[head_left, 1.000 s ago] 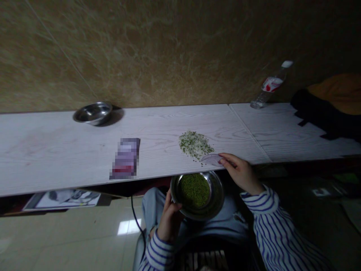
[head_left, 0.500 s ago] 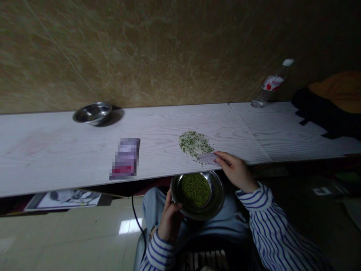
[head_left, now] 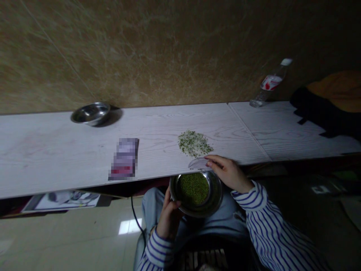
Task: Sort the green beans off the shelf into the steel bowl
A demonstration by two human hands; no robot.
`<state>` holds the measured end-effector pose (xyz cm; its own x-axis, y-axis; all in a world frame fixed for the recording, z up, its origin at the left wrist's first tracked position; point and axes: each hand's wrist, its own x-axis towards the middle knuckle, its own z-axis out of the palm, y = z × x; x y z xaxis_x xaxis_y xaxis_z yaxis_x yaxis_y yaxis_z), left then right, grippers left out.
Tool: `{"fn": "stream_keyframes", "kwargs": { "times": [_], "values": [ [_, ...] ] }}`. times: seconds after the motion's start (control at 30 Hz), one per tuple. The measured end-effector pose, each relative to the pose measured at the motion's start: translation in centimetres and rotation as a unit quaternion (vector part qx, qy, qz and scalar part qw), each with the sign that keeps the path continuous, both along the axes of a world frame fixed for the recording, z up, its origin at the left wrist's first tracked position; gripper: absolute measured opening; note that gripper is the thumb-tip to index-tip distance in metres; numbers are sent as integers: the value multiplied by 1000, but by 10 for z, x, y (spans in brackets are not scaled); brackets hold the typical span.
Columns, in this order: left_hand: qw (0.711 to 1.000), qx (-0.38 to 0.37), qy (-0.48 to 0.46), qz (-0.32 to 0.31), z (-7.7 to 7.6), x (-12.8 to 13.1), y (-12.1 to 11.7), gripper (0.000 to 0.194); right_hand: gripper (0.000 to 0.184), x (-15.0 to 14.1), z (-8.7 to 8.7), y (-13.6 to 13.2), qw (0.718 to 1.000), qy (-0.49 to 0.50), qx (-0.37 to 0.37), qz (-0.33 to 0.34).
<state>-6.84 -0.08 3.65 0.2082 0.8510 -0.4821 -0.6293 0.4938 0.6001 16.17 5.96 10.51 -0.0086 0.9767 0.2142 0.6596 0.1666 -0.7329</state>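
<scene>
My left hand point(head_left: 169, 215) grips the left rim of a metal bowl point(head_left: 216, 201), its thumb over the edge. Green mung beans point(head_left: 194, 188) lie in the bowl, which sits above my lap just under the table's front edge. Between the fingers and thumb of my right hand point(head_left: 228, 171) is a thin, see-through plastic piece with a curved edge point(head_left: 197, 163). It rests against the tabletop near the front edge, with a few beans along its near side. Just behind it spreads a pile of green beans mixed with white grains point(head_left: 194, 143).
A second metal bowl point(head_left: 94, 119) stands by the wall at the left. Nearer lies a blurred-out flat purple item point(head_left: 125, 158). A clear bottle point(head_left: 267, 84) and a black and orange bag point(head_left: 332, 101) are at the right on the white wood-grain table point(head_left: 158, 124).
My right hand has drawn the plastic piece left and toward the table's front edge, away from the pile and closer to the bowl. A few beans have come along. My left hand keeps its hold.
</scene>
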Motion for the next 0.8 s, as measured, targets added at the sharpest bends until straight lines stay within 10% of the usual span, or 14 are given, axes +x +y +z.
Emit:
{"fn": "stream_keyframes", "kwargs": {
  "times": [0.8],
  "values": [
    [1000,-5,6,8,-7,-4,1,87,31,-12,-4,23,993,-87,54,-60]
  ]
}}
